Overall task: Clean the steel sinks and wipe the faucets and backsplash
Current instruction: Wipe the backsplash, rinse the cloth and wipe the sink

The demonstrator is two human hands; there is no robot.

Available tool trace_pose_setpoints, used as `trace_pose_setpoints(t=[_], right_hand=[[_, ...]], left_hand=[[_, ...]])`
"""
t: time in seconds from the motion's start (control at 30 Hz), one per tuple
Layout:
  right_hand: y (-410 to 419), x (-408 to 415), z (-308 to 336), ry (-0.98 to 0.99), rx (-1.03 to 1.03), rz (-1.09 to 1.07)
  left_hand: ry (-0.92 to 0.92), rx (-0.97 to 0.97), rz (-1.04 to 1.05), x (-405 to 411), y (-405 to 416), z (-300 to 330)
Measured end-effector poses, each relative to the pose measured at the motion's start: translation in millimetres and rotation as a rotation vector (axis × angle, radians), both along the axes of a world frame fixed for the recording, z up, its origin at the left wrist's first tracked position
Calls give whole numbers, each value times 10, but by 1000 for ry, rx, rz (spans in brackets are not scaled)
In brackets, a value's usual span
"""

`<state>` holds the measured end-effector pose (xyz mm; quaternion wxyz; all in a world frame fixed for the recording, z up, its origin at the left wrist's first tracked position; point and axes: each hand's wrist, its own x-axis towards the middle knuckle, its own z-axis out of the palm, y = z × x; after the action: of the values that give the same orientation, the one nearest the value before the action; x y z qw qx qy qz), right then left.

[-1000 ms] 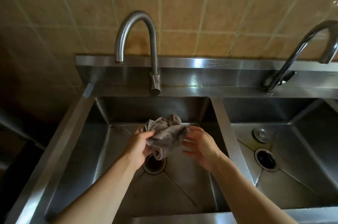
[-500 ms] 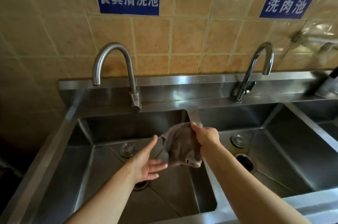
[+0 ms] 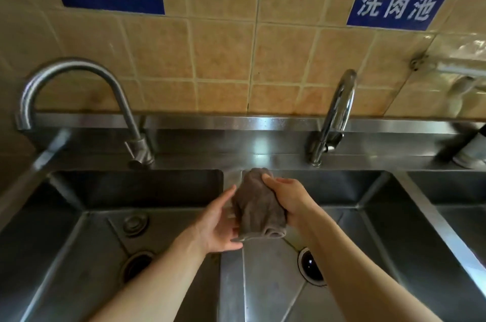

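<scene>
Likely to slip: cloth [image 3: 259, 207] bunched, gripped only along one side by right hand [image 3: 290, 198], lower fold hanging loose over the divider [image 3: 231, 282] between the two sinks. Could drop into right sink [image 3: 368, 229] toward the open drain [image 3: 311, 266], or drag a wet tail across steel if swung carelessly. Left hand [image 3: 219, 224] open, fingers [image 3: 231, 238] spread narrowly, palm cupped just beside and under the cloth, touching its lower edge; not gripping. Right fingers curled shut around the upper bunch, thumb on top. Farther back, faucets [image 3: 334, 116] and backsplash [image 3: 236, 137] well apart from cloth, seemingly not yet wiped. Risk of knocking the right spout when reaching up.
</scene>
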<state>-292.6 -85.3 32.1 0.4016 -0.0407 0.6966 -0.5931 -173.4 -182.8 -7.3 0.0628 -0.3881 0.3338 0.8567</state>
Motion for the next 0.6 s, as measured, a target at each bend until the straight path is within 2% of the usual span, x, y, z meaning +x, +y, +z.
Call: trace_pose_setpoints(t=[0.2, 0.33, 0.4, 0.5, 0.6], right_hand=[[160, -393, -10, -202, -221, 123], [151, -553, -111, -317, -318, 102], [137, -616, -185, -217, -263, 31], [92, -622, -268, 89, -46, -77], [9, -520, -345, 379, 171, -25]], left_hand=[[-37, 100, 93, -366, 124, -22], [41, 107, 143, -534, 101, -27], [45, 47, 219, -568, 16, -3], [24, -93, 251, -569, -170, 18], [23, -232, 230, -582, -294, 32]])
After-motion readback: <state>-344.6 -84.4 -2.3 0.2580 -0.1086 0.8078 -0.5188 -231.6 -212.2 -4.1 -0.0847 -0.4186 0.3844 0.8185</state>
